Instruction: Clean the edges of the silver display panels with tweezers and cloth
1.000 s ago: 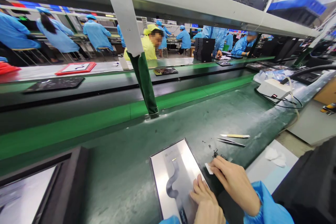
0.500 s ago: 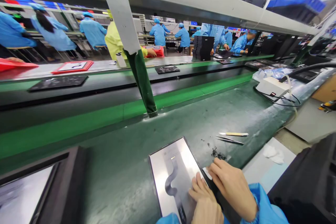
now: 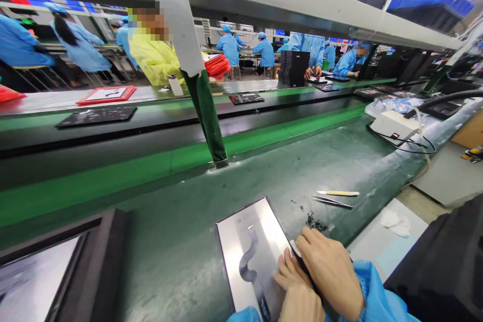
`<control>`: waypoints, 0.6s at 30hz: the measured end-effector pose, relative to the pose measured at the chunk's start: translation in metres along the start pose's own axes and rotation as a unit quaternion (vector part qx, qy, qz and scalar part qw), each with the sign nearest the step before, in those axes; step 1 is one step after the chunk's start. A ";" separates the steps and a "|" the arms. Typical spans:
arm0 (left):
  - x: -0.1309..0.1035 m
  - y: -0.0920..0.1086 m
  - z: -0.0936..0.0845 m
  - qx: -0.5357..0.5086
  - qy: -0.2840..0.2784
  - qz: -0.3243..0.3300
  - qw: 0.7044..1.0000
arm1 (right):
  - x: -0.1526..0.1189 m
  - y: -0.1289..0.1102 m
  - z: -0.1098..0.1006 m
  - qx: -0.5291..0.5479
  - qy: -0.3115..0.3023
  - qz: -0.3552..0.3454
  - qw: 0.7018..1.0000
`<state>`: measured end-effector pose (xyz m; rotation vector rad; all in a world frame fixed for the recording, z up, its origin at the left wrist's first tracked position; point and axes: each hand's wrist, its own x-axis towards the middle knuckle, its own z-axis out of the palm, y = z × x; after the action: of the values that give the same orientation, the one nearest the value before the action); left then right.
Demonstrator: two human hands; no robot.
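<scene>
A flat silvery panel (image 3: 241, 251) with a dark wavy ribbon cable (image 3: 247, 266) on it lies on the green bench at the bottom centre. My left hand (image 3: 298, 287) rests on its lower right part, fingers stretched out over the surface. Beside it, at the panel's right edge, my right hand (image 3: 328, 266) has its fingers closed on a small white piece (image 3: 295, 247), mostly hidden by the fingertips. Black crumbs (image 3: 315, 221) lie just beyond my right hand. Tweezers (image 3: 332, 202) and a yellow-handled knife (image 3: 338, 192) lie past them.
At the lower left is a dark foam tray (image 3: 109, 261) holding a panel. A green-wrapped post (image 3: 211, 126) rises from the bench's far edge. Behind it a conveyor (image 3: 169, 131) carries dark plates. A white device (image 3: 394, 126) with cables stands right. People in blue work beyond.
My right hand has shifted slightly left, closer to my left hand, along the panel's edge. On the conveyor, the dark plates have moved right. The person in yellow has leaned into view.
</scene>
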<state>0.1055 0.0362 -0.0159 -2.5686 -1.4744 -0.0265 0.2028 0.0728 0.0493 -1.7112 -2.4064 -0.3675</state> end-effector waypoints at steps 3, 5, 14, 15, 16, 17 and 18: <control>0.002 0.001 -0.005 0.001 0.000 0.001 1.000 | -0.002 0.003 -0.001 -0.009 -0.019 -0.005 1.000; 0.002 0.002 -0.007 -0.004 0.001 -0.001 1.000 | -0.003 0.003 -0.001 -0.011 -0.026 -0.007 1.000; -0.003 0.000 -0.002 -0.039 0.028 0.003 0.999 | 0.002 -0.007 -0.004 -0.015 -0.013 0.002 1.000; -0.004 -0.001 -0.003 -0.040 0.031 0.003 0.999 | 0.002 -0.008 -0.004 -0.014 -0.013 0.001 1.000; -0.004 -0.002 -0.003 -0.043 0.038 0.004 0.998 | 0.002 -0.008 -0.004 -0.014 -0.014 0.000 1.000; -0.004 -0.002 -0.003 -0.049 0.049 0.006 0.998 | 0.002 -0.007 -0.004 -0.013 -0.016 0.000 1.000; -0.004 -0.003 -0.004 -0.058 0.063 0.009 0.996 | 0.002 -0.007 -0.004 -0.013 -0.018 0.000 1.000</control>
<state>0.1013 0.0334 -0.0123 -2.6166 -1.4429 -0.2730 0.1956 0.0711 0.0531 -1.7425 -2.4377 -0.3740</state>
